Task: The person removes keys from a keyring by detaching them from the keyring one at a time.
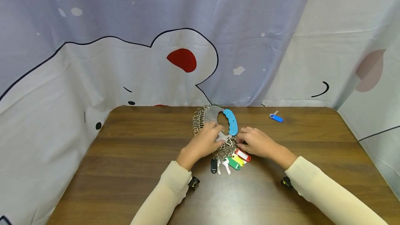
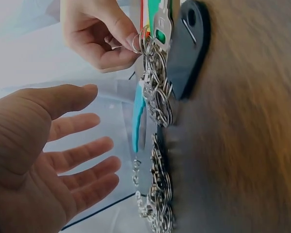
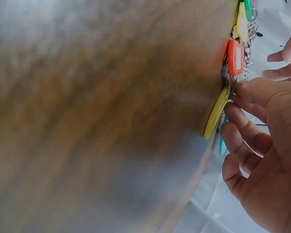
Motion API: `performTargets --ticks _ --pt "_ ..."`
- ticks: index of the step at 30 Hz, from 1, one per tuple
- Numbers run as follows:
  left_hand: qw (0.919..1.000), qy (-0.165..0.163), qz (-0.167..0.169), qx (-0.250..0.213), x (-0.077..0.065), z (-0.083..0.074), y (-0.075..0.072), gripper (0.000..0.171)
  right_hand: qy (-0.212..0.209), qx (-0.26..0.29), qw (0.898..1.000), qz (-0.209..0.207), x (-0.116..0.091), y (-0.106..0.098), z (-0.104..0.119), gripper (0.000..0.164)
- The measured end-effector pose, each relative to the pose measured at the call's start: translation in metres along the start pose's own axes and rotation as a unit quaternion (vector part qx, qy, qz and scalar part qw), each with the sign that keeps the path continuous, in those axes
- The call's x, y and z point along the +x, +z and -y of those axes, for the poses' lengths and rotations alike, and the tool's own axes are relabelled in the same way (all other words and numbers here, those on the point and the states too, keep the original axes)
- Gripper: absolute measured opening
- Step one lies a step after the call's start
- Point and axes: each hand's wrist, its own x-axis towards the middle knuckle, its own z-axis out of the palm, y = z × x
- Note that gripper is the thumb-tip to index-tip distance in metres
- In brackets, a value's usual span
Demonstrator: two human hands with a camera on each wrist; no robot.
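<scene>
A flat metal key holder [image 1: 212, 114] with a light-blue handle [image 1: 232, 122] lies on the table, edged with many small clips and rings. My left hand [image 1: 205, 139] hovers over it, fingers spread and holding nothing. At the holder's near right corner my right hand [image 1: 254, 142] pinches a small metal ring between thumb and index finger. Beside those fingertips is a yellow key tag [image 3: 216, 114], next to a red key tag [image 3: 236, 57]. A green tag [image 1: 233, 163], a black tag [image 1: 214, 166] and silver keys [image 1: 226, 165] fan out toward the front.
A blue key tag [image 1: 276, 118] with a key lies apart at the back right of the wooden table [image 1: 137, 155]. Behind the table's far edge hangs a printed curtain [image 1: 131, 68]. A dark strap device sits at each wrist.
</scene>
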Motion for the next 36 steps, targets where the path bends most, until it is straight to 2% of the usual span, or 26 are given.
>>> performTargets --ticks 8,16,24,29,36 --pt "0.9997 0.002 -0.005 -0.024 0.005 -0.004 0.006 0.035 0.014 0.036 0.999 -0.006 0.0 -0.002 0.004 0.005" --pt "0.9987 -0.025 0.016 -0.041 0.011 -0.011 0.012 0.03 0.047 0.086 0.995 -0.021 -0.001 -0.005 0.004 0.005" --pt "0.9982 -0.03 0.019 -0.049 0.022 -0.012 0.025 0.023 0.065 0.121 0.99 -0.037 0.001 -0.009 0.003 0.004" --pt "0.9973 -0.038 0.019 -0.059 0.026 -0.013 0.03 0.025 0.082 0.141 0.985 -0.051 0.002 -0.011 0.005 0.005" --pt "0.9976 -0.031 0.008 -0.06 0.03 -0.016 0.036 0.025 0.115 0.19 0.973 -0.067 0.002 -0.011 0.007 0.005"
